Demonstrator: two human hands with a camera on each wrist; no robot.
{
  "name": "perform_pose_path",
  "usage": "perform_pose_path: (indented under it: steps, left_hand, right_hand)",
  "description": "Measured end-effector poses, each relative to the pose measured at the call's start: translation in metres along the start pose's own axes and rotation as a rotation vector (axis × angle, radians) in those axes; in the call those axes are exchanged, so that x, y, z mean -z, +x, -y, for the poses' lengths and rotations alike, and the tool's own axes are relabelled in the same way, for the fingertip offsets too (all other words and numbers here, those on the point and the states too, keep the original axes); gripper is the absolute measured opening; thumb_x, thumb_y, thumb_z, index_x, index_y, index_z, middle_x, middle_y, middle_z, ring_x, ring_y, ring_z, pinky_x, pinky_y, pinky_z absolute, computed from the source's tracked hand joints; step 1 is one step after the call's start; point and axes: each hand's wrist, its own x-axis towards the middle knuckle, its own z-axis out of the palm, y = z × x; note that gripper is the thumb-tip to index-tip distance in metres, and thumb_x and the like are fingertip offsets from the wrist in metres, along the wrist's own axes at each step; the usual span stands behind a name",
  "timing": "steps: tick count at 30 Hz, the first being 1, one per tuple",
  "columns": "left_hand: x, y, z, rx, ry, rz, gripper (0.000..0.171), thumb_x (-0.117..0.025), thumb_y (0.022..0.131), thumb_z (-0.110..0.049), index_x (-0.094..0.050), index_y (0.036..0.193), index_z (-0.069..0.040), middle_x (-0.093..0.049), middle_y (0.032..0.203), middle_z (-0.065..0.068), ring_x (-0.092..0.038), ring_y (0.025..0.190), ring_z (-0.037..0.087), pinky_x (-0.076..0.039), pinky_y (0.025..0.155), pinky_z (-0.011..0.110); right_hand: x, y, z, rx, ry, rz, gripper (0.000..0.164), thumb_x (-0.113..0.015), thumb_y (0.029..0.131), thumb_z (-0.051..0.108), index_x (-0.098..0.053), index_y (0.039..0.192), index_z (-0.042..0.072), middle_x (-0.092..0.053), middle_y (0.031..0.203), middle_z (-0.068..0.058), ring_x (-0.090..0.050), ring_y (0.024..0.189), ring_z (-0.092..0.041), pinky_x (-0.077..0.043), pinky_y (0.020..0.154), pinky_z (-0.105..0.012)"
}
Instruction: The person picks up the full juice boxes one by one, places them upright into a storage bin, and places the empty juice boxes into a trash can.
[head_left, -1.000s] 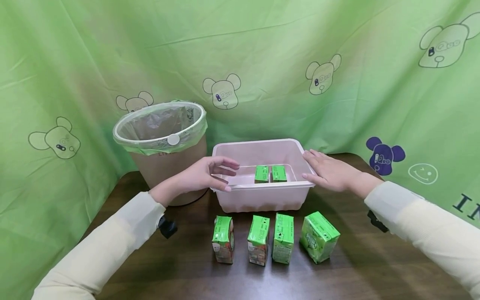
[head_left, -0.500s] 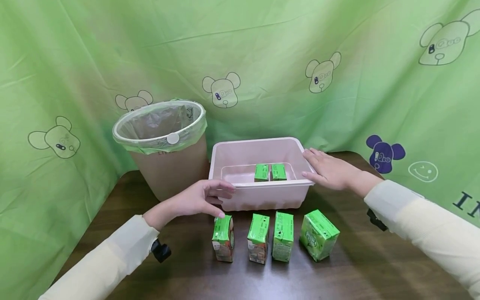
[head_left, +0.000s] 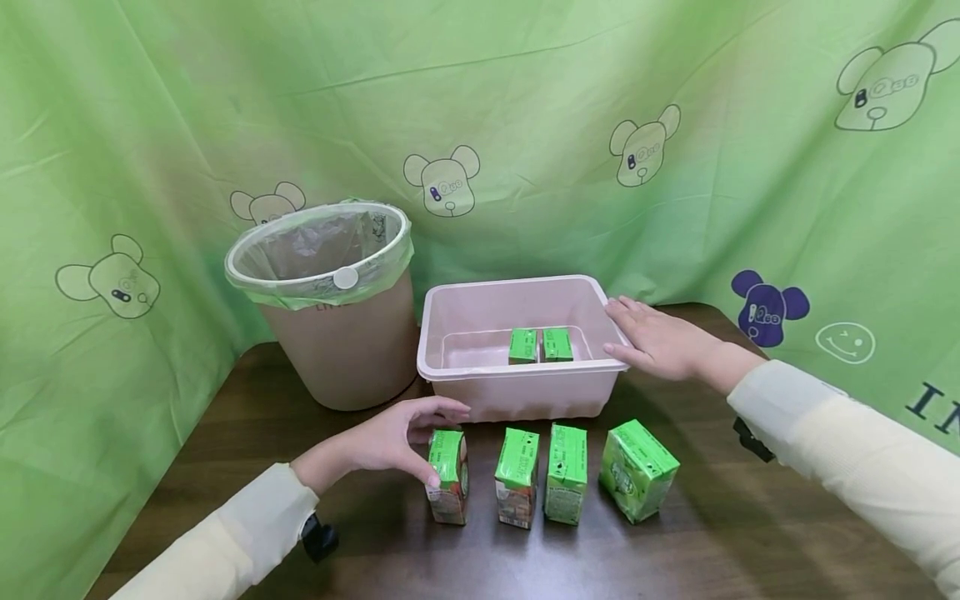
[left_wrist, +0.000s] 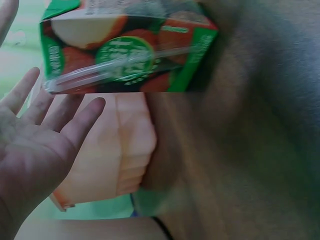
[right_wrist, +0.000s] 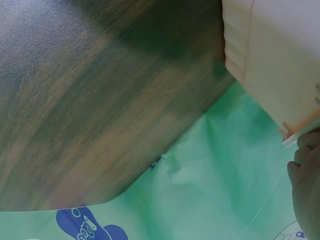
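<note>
In the head view my left hand (head_left: 390, 442) is at the leftmost juice box (head_left: 447, 475), its thumb by the near side and the fingers behind. Spread, fairly straight fingers (left_wrist: 67, 112) show in the left wrist view beside that box, which has a red fruit print and a straw on its side. Whether they touch it I cannot tell. My right hand (head_left: 660, 337) rests with straight fingers on the right rim of a pale pink basin (head_left: 517, 392). Inside the basin stand two green-topped juice boxes (head_left: 557, 344).
To the right of the leftmost box stand a second juice box (head_left: 517, 479), a third juice box (head_left: 566, 475) and a turned green juice box (head_left: 639, 472). A lined trash bin (head_left: 345, 342) stands left of the basin on the wooden table (head_left: 360, 533). Behind hangs a green curtain (head_left: 540, 108).
My left hand has come down from the basin's left front rim toward me, to the leftmost juice box. The right hand stays at the basin's rim, and the boxes stay where they were.
</note>
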Motion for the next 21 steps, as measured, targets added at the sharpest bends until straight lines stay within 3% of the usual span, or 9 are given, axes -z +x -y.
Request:
perform_pose_path:
  steps: [8, 14, 21]
  left_hand:
    - [-0.009, -0.006, 0.011, 0.020, 0.028, -0.033, 0.086, -0.090, 0.069, -0.020, -0.044, 0.141, -0.008, -0.050, 0.138, 0.013, -0.052, 0.121, 0.021, -0.043, 0.102, 0.033]
    - [-0.018, -0.010, 0.019, 0.057, 0.007, -0.058, 0.082, -0.090, 0.069, -0.019, -0.048, 0.138, -0.017, -0.059, 0.123, 0.009, -0.058, 0.107, 0.023, -0.048, 0.095, 0.036]
    - [-0.022, -0.009, 0.023, 0.063, -0.009, -0.102, 0.073, -0.087, 0.071, -0.012, -0.052, 0.134, -0.016, -0.062, 0.116, 0.006, -0.060, 0.102, 0.025, -0.051, 0.090, 0.036]
  right_hand:
    - [-0.001, -0.001, 0.000, 0.000, -0.008, -0.008, 0.071, -0.043, 0.103, 0.039, -0.023, 0.146, -0.014, -0.024, 0.150, -0.034, -0.019, 0.139, -0.050, -0.019, 0.113, -0.057]
    - [-0.002, -0.001, 0.000, -0.003, -0.006, -0.007, 0.071, -0.042, 0.103, 0.039, -0.023, 0.146, -0.014, -0.024, 0.150, -0.034, -0.018, 0.139, -0.050, -0.018, 0.113, -0.057]
    - [-0.003, 0.000, -0.001, 0.000, -0.006, -0.012, 0.071, -0.042, 0.103, 0.040, -0.023, 0.146, -0.014, -0.024, 0.150, -0.035, -0.018, 0.139, -0.050, -0.018, 0.113, -0.058]
